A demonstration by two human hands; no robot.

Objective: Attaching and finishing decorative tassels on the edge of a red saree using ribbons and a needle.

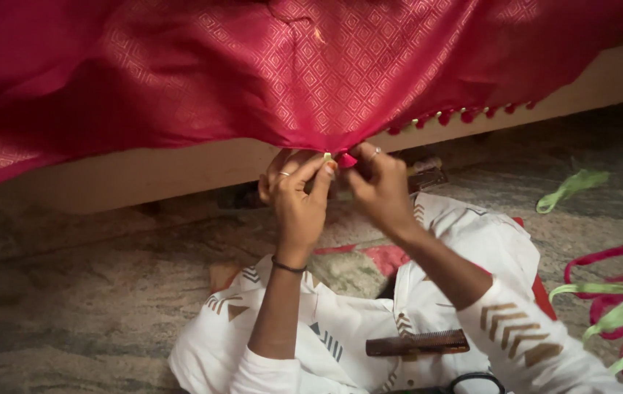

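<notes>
A large magenta cloth [304, 73] with a woven gold diamond pattern hangs down from above. Its lower edge carries a row of small tassels [457, 115]. My left hand [298, 195] and my right hand [378, 182] meet at the lowest point of that edge. Both pinch the hem around a small pink tassel [346, 160] between fingertips. A thin dark band circles my left wrist, and each hand wears a ring.
My lap in white patterned clothing [340, 328] holds a brown comb [417, 343] and dark scissor handles [475, 382]. A wooden bed frame [143, 175] runs behind the cloth. Green [570, 188] and red ribbons [617, 277] lie on the stone floor at right.
</notes>
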